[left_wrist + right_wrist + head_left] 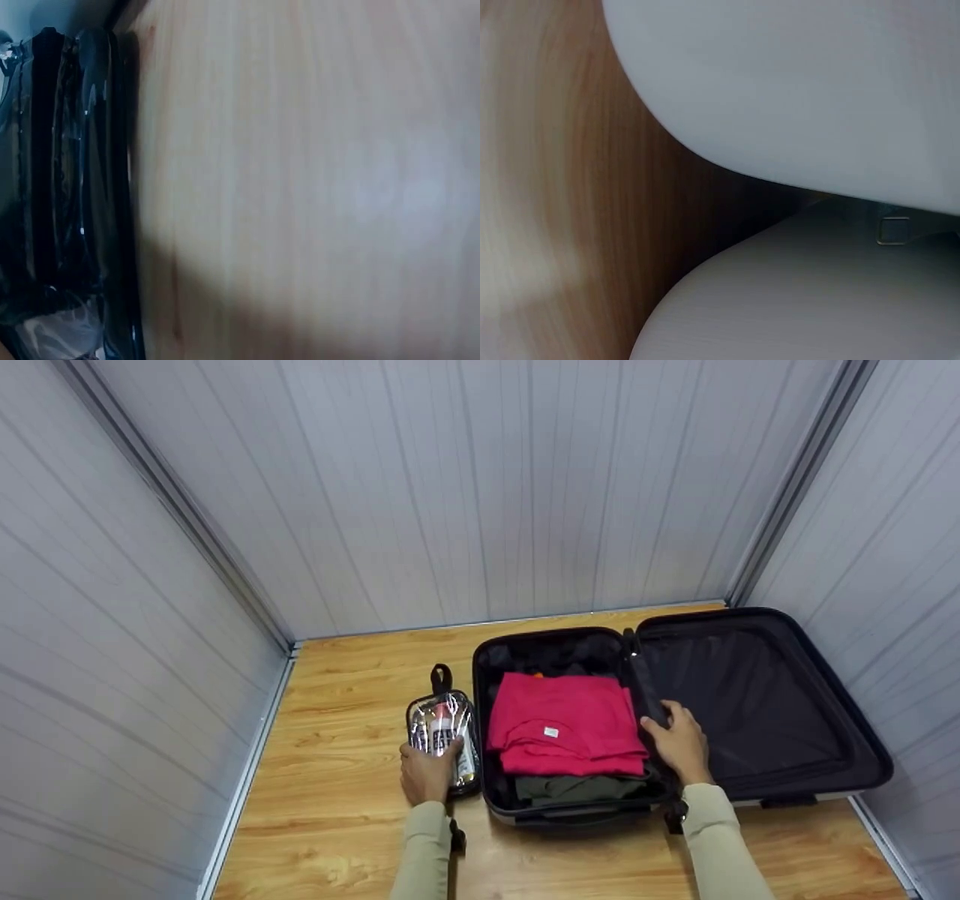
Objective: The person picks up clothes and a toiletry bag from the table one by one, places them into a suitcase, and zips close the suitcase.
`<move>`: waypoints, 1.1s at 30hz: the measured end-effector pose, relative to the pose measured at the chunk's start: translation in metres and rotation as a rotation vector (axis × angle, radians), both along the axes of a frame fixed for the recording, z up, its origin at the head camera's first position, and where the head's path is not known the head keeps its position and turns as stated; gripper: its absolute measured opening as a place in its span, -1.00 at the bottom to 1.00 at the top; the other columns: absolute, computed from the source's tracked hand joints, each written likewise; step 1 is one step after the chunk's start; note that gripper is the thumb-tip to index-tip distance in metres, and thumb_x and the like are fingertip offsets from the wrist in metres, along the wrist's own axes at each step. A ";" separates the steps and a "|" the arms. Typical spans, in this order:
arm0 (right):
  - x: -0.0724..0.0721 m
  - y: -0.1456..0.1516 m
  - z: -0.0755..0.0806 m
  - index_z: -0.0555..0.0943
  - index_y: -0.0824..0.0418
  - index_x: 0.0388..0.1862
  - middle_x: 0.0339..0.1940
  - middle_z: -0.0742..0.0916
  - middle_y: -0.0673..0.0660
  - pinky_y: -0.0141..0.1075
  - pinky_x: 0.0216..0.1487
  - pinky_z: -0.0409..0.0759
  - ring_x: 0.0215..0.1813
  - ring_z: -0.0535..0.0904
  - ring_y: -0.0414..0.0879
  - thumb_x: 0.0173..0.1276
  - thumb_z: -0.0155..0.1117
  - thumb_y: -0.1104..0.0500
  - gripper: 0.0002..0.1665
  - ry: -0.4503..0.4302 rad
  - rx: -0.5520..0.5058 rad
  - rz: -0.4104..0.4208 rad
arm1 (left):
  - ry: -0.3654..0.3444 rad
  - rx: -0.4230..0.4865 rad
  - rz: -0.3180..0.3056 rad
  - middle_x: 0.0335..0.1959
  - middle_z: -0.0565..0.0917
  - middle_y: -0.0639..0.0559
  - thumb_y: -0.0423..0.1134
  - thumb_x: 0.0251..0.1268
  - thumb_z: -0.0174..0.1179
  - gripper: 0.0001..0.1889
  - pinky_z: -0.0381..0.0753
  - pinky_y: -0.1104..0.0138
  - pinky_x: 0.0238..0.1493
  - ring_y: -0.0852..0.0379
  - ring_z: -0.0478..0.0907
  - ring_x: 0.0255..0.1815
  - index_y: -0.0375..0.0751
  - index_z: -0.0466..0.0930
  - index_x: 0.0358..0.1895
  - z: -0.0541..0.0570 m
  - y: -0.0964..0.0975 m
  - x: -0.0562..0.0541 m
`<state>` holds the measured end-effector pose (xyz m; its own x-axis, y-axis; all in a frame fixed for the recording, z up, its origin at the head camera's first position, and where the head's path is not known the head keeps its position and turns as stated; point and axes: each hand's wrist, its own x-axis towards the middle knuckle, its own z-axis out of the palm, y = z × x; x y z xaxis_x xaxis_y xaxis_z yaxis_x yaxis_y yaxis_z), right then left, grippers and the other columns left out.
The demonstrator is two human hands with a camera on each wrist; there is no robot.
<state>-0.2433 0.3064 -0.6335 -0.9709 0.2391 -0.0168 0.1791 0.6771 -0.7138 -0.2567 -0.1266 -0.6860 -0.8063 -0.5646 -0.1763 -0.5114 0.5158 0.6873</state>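
Note:
My left hand (pixel 429 772) holds a clear toiletry bag (pixel 424 716) with black trim and a loop handle, thumb on top and fingers along its left side. Bottles show through the plastic. The bag lies on the floor just left of an open suitcase (pixel 757 712); its black edge (pixel 97 187) fills the left of the left wrist view. Over the suitcase's hinge side rests my right hand (pixel 681 744), fingers loosely bent, apparently touching the dark lining. Folded pink clothing (pixel 562 716) lies in the left half, above dark green clothing (pixel 577 787).
The suitcase lid lies flat toward the right wall (pixel 892 585). Pale outer shells (pixel 795 90) curve across the right wrist view. Wood-look floor (pixel 330 780) stretches left of the bag. A panelled wall (pixel 487 495) stands close behind the suitcase.

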 end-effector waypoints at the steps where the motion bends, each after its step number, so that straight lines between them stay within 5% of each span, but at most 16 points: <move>1: 0.000 0.000 0.000 0.31 0.27 0.54 0.21 0.57 0.44 0.26 0.21 0.43 0.20 0.54 0.36 0.51 0.22 -0.12 -0.21 0.002 0.001 -0.002 | 0.003 0.002 0.005 0.18 0.58 -0.48 0.53 -0.17 0.43 0.24 0.59 -0.15 0.06 -0.43 0.62 0.08 -0.38 0.19 0.39 0.000 0.000 0.000; 15: -0.001 0.000 -0.001 0.35 0.26 0.51 0.16 0.59 0.41 0.23 0.18 0.44 0.15 0.56 0.32 0.49 0.24 -0.11 -0.23 0.006 0.015 -0.017 | 0.012 0.030 0.035 0.03 0.65 -0.42 0.54 -0.21 0.44 0.15 0.62 -0.11 -0.07 -0.38 0.67 -0.03 -0.33 0.25 0.25 -0.001 0.001 0.001; 33: -0.001 0.000 -0.002 0.30 0.27 0.55 0.27 0.55 0.44 0.27 0.24 0.42 0.27 0.50 0.36 0.51 0.21 -0.13 -0.20 -0.016 -0.004 -0.007 | 0.014 0.065 0.036 0.12 0.62 -0.43 0.54 -0.13 0.39 0.16 0.62 -0.16 -0.03 -0.41 0.63 0.05 -0.33 0.27 0.33 -0.002 0.001 0.003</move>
